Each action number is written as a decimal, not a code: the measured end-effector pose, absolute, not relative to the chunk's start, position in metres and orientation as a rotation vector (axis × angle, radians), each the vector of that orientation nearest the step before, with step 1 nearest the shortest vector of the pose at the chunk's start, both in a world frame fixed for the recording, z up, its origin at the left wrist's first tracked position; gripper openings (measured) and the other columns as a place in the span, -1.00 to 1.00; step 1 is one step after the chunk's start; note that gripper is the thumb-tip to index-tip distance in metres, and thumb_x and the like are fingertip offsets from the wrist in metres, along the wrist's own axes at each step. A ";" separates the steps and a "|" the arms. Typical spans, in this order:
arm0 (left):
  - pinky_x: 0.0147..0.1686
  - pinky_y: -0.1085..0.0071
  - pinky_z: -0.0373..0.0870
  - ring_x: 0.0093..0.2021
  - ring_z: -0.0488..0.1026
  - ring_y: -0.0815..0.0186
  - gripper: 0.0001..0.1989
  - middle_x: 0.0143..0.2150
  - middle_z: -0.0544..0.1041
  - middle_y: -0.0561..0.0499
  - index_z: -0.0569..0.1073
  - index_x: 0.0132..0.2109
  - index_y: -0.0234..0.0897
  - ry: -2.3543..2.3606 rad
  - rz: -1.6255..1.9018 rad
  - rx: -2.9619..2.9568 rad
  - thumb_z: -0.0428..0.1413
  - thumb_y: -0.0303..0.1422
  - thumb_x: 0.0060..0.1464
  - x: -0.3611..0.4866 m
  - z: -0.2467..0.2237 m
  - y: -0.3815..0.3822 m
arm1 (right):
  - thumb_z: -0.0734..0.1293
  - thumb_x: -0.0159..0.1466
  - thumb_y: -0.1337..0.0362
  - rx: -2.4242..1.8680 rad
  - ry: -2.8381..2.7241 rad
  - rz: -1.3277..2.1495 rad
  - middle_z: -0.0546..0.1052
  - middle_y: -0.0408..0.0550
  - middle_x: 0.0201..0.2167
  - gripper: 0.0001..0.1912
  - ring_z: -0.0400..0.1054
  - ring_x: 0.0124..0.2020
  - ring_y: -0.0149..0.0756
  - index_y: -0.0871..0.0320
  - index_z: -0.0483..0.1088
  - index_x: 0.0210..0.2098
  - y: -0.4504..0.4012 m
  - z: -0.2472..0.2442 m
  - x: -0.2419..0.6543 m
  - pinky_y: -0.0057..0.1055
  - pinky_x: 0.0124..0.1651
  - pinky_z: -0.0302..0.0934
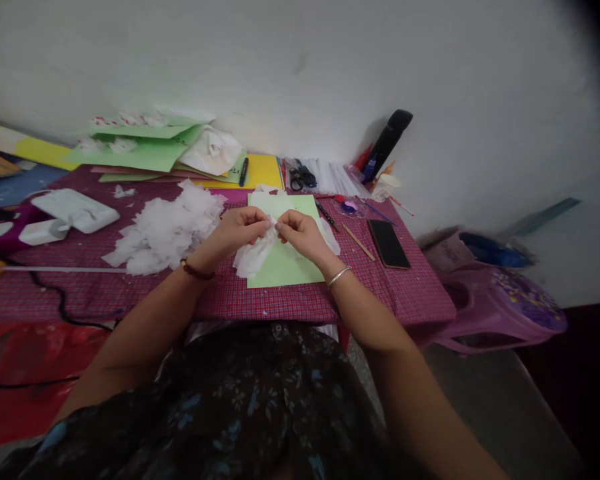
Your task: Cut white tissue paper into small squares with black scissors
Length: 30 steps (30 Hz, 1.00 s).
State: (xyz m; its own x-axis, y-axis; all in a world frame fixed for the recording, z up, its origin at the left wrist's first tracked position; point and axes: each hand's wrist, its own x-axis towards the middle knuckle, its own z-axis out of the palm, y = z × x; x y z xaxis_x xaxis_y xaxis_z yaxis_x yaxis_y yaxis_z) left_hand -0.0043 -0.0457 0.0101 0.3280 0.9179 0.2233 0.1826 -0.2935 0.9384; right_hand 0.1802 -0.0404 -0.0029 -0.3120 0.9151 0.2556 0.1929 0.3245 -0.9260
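Observation:
Both hands meet above a light green sheet (293, 267) on the checkered table. My left hand (240, 230) pinches a small piece of white tissue (271, 227) between thumb and fingers. From the other side, my right hand (303, 233) pinches the same tissue, its fingertips almost touching the left ones. Crumpled white tissue (250, 261) lies under my left hand at the sheet's left edge, and more shows beside the right edge. A large heap of white tissue pieces (173, 227) sits left of my left hand.
Right of the sheet lie a pencil (359, 241) and a black phone (389, 244). Scissors (303, 176), a marker (244, 171) and green papers (145, 150) are at the back. A white and purple device (75, 210) stands left. A pink stool (485, 313) is beyond the table's right edge.

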 end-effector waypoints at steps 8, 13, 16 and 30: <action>-0.67 0.53 0.00 -0.67 0.17 0.53 -0.93 -0.57 0.41 0.11 0.47 -0.38 -0.28 0.969 0.997 1.512 0.19 -0.38 -0.07 -0.005 0.009 -0.041 | 0.28 0.22 0.23 -0.977 -1.795 0.985 0.37 -0.24 -0.55 -0.86 0.22 -0.52 -0.42 0.11 0.29 -0.44 -0.039 -0.009 0.181 -0.41 -0.43 0.08; -0.65 0.52 0.04 -0.67 0.17 0.53 -0.92 -0.58 0.39 0.12 0.45 -0.42 -0.30 0.978 1.051 1.549 0.19 -0.37 -0.08 -0.002 0.007 -0.043 | 0.28 0.24 0.22 -0.985 -1.844 0.946 0.34 -0.24 -0.53 -0.85 0.18 -0.49 -0.42 0.11 0.29 -0.44 -0.041 -0.008 0.181 -0.40 -0.41 0.05; -0.64 0.51 0.04 -0.65 0.18 0.52 -0.92 -0.58 0.39 0.12 0.45 -0.43 -0.30 0.965 1.074 1.601 0.18 -0.38 -0.08 -0.002 0.006 -0.044 | 0.27 0.25 0.23 -1.002 -1.867 0.946 0.34 -0.23 -0.52 -0.85 0.17 -0.48 -0.41 0.11 0.29 -0.43 -0.042 -0.007 0.181 -0.40 -0.40 0.04; -0.50 0.49 0.20 -0.49 0.31 0.45 -0.89 -0.50 0.48 0.09 0.53 -0.39 -0.31 0.975 1.198 1.714 0.20 -0.34 -0.02 0.002 -0.001 -0.044 | 0.30 0.27 0.13 -0.905 -1.935 0.942 0.33 -0.23 -0.48 -0.80 0.17 -0.44 -0.39 0.15 0.35 -0.34 -0.042 -0.011 0.179 -0.43 -0.37 0.05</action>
